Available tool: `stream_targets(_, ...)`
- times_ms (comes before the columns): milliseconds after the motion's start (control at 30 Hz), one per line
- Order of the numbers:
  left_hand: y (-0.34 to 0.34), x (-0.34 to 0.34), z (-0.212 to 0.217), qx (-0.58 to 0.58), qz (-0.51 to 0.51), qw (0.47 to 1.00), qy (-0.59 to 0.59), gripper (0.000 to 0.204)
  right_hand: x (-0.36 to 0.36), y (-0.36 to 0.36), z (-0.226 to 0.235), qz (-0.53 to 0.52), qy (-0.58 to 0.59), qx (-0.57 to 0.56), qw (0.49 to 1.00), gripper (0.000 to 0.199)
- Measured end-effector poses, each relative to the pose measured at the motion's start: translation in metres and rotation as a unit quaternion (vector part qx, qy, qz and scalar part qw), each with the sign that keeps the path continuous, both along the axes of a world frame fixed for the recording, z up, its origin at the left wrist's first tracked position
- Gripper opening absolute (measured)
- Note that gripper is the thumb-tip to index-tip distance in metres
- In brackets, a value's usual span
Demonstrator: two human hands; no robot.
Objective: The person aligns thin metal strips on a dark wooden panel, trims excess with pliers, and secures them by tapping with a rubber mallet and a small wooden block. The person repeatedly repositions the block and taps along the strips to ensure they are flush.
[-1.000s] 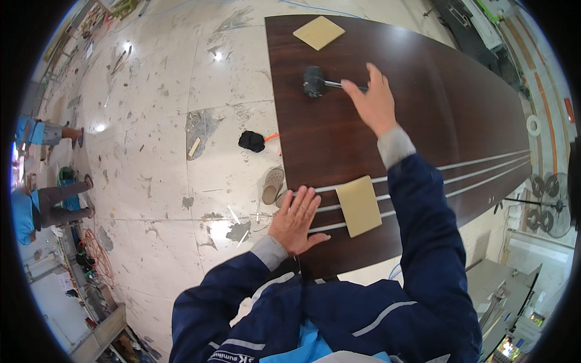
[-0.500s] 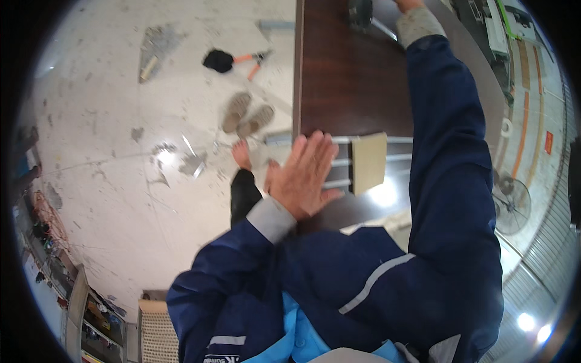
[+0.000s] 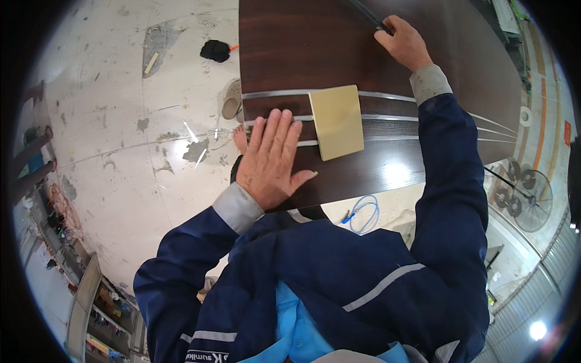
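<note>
My left hand (image 3: pixel 273 160) lies flat, fingers spread, on the near left corner of a dark brown wood panel (image 3: pixel 302 54). Its fingertips rest on thin silver strips (image 3: pixel 272 94) that run across the panel. A flat tan block (image 3: pixel 336 121) lies on those strips just right of my fingers, not touching them. Farther up the panel my right hand (image 3: pixel 404 43) is closed around a thin dark tool handle (image 3: pixel 366 13). The handle runs off the top edge, so the tool's head is hidden.
A coiled blue cable (image 3: pixel 363 213) lies on the pale floor below the panel's near edge. A black object (image 3: pixel 215 50) and a sandal (image 3: pixel 230 107) sit on the floor left of the panel. A floor fan (image 3: pixel 526 193) stands at the right.
My right hand reached a mallet farther up the panel and now grips its handle, closer to me. My left hand stayed flat on the panel. My head has tipped down toward the near edge.
</note>
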State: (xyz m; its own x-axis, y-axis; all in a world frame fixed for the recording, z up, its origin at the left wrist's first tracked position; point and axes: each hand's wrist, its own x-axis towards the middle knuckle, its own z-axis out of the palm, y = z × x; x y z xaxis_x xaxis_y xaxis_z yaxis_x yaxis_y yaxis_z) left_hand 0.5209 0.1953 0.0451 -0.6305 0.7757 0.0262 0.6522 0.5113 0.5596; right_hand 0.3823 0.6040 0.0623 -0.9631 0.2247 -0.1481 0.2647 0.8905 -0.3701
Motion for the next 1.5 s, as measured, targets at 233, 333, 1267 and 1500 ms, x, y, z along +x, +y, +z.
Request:
stream_targets(233, 0.081, 0.076, 0.017, 0.049, 0.147, 0.988, -0.003, 0.099, 0.139, -0.033, 0.051, -0.166, 0.021, -0.655, 0.737, 0.019)
stream_targets(333, 0.121, 0.067, 0.017, 0.007, 0.274, 0.962, 0.014, 0.108, 0.204, -0.038, 0.066, -0.250, 0.056, -0.733, 0.629, 0.022)
stream_targets(1267, 0.023, -0.096, 0.081, 0.472, 0.103, 0.579, -0.657, 0.097, 0.425, -0.157, 0.091, -0.338, 0.195, -0.600, 0.699, 0.038)
stream_targets(1500, 0.013, -0.090, 0.081, 0.502, -0.044, 0.446, -0.739, 0.102, 0.422, -0.179, 0.084, -0.396, 0.186, -0.582, 0.686, 0.041)
